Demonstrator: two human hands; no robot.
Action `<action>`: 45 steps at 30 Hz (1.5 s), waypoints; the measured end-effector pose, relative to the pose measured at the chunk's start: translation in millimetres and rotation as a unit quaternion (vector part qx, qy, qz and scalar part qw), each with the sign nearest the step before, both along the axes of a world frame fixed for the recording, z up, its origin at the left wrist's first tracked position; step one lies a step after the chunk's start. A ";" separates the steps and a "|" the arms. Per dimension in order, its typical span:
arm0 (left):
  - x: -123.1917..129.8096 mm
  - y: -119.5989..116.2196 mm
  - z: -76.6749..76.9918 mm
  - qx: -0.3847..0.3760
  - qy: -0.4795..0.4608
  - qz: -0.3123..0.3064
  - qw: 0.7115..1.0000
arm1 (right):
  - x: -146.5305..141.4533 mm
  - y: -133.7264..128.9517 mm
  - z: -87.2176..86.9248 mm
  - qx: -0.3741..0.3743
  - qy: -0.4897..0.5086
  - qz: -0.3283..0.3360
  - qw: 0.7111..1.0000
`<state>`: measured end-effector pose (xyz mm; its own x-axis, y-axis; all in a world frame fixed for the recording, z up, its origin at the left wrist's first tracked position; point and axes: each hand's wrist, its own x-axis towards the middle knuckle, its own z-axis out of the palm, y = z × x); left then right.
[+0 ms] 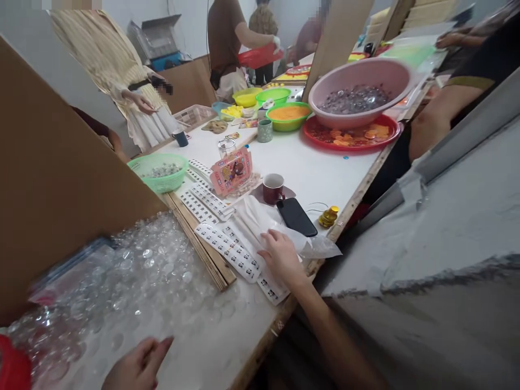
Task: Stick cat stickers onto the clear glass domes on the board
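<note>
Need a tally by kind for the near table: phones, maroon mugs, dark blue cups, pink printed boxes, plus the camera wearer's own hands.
Black phone: 1
Maroon mug: 1
Dark blue cup: 1
Pink printed box: 1
Wearer's hands: 2 (left hand, right hand)
Total: 6

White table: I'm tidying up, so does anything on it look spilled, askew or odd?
Clear pieces lie heaped loose on the table at near left, possibly spilled. The pink basin sits over the red tray's orange pieces, perhaps unsteadily.
</note>
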<state>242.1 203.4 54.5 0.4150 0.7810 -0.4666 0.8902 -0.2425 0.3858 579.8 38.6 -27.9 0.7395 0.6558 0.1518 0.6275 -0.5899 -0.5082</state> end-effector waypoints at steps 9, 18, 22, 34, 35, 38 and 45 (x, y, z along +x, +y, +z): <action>248.5 -47.6 -12.3 -0.017 -0.424 -0.340 0.839 | 12.4 -10.7 -1.2 0.155 0.069 0.004 0.985; 328.4 -64.1 -60.1 -0.098 -0.389 -0.273 0.874 | 52.1 -28.7 -17.5 0.062 -0.026 -0.328 0.942; 319.9 -56.4 -64.0 -0.114 -0.368 -0.207 0.899 | 52.7 -28.0 -19.1 0.118 0.044 -0.344 0.930; 336.4 -61.0 -62.3 -0.254 -0.477 0.050 0.840 | 15.2 -33.2 -17.1 0.423 0.154 -0.203 0.870; 335.9 -63.8 -59.2 -0.269 -0.495 0.065 0.823 | 10.9 -33.0 -14.0 0.414 0.119 -0.188 0.883; 329.7 -75.1 -48.1 -0.306 -0.540 0.101 0.778 | 0.5 -30.6 -4.0 0.379 0.007 -0.142 0.915; 312.4 -86.2 -42.6 -0.285 -0.618 0.254 0.687 | -5.0 -32.8 -19.5 0.325 -0.013 -0.054 0.944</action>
